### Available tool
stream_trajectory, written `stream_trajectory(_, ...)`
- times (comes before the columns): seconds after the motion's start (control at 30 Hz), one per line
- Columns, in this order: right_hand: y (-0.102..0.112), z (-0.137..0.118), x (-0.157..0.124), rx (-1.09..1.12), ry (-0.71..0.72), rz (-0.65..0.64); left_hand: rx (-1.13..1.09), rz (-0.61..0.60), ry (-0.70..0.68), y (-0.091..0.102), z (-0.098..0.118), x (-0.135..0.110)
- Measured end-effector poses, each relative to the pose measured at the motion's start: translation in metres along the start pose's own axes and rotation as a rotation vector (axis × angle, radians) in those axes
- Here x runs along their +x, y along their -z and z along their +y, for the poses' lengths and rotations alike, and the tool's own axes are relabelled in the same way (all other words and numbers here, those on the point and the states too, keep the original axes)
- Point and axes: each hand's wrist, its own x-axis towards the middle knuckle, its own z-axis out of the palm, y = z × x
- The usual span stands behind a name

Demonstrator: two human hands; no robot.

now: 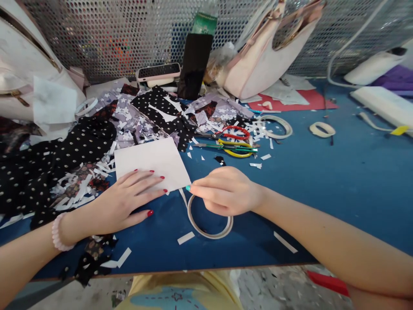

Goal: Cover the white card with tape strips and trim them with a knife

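My left hand [129,200] lies flat with spread fingers on a white sheet of paper [150,161], pressing its lower part to the blue table. At the sheet's lower right corner, my right hand [224,191] is closed in a pinch around the narrow strip of a tape roll [211,236]. The ring of this roll hangs or rests just under the right hand, and a short length of its strip [183,198] runs up to the paper's edge. The fingertips partly hide where the tape meets the paper.
Scissors with red handles [237,132] and others with yellow handles [237,148] lie beyond my hands, near two more tape rolls [279,127]. Polka-dot black fabric [87,137] and paper scraps heap at left. Bags [258,60], a phone [158,72] and a bottle [204,26] stand behind.
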Motion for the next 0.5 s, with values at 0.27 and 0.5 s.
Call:
stream_trajectory(0.27, -0.004, 0.015, -0.003, -0.077, -0.142, 0.096, 0.016, 0.001, -0.011, 0.001, 0.001, -0.001)
stream_trajectory(0.5, 0.009, 0.075, -0.031, -0.26, -0.53, -0.071, -0.003, 0.015, -0.012, 0.002, -0.001, 0.0)
